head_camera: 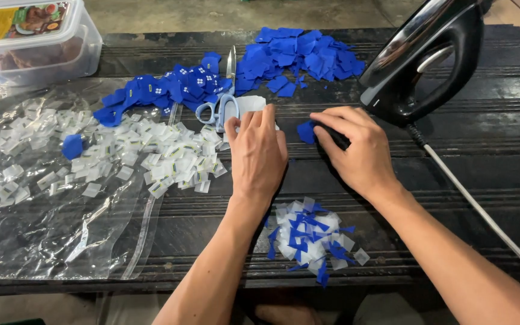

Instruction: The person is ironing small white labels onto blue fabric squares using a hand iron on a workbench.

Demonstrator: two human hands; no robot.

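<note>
Your left hand (258, 150) lies palm down on the dark table (452, 174), fingers held close together and flat over a white piece (251, 104) whose edge shows just past your fingertips; whether you grip it or only press it, the picture does not tell. Your right hand (356, 144) sits just beside it, fingers curled narrow, the tips pinching a small blue fabric piece (306, 132) that pokes out toward your left fingers. Right beyond your left fingertips lie scissors (221, 102) with light blue handles, blades pointing away. Beyond your right knuckles stands a black iron (425, 57), tipped up on its heel. Below your wrists, near the table's edge, sits a heap of mixed white and blue scraps (308, 241). Outward from your left thumb side spread white labels (170, 159) on a clear plastic bag (43, 241).
</note>
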